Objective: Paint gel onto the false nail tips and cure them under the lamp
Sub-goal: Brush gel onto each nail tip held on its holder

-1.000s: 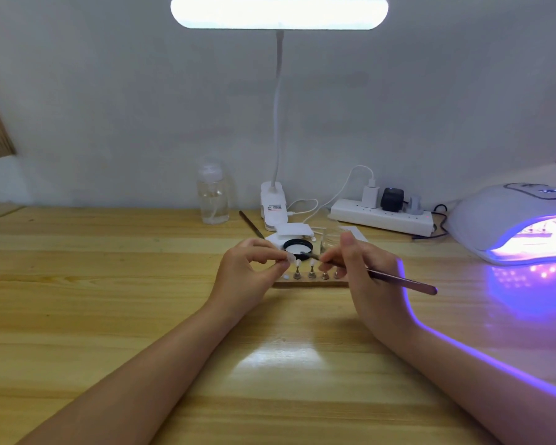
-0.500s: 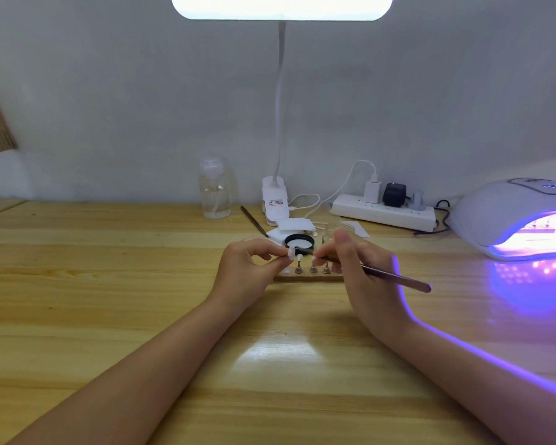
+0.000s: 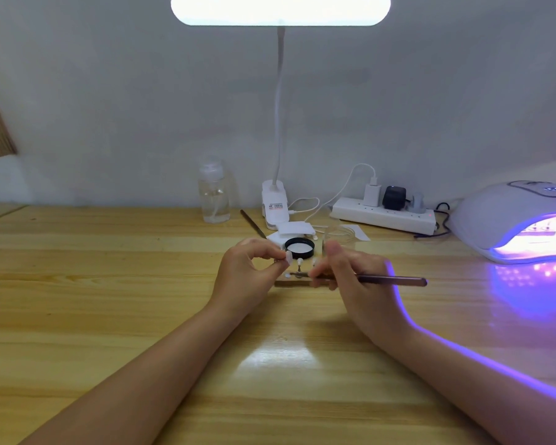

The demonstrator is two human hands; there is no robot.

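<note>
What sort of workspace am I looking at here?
Probably a home or small-studio nail-art desk: a wooden table against a plain wall, with a lit curing lamp glowing violet, a clip-on desk light overhead, and false nail tips on a small stand.

A small white false nail tip (image 3: 288,255) is pinched in the left hand (image 3: 249,268) above a narrow wooden holder strip (image 3: 291,283), where another tip (image 3: 300,261) stands upright on a metal peg. A thin dark brush (image 3: 389,279) lies nearly level in the right hand (image 3: 350,274). Far right, the white curing lamp (image 3: 507,216) glows purple inside
</note>
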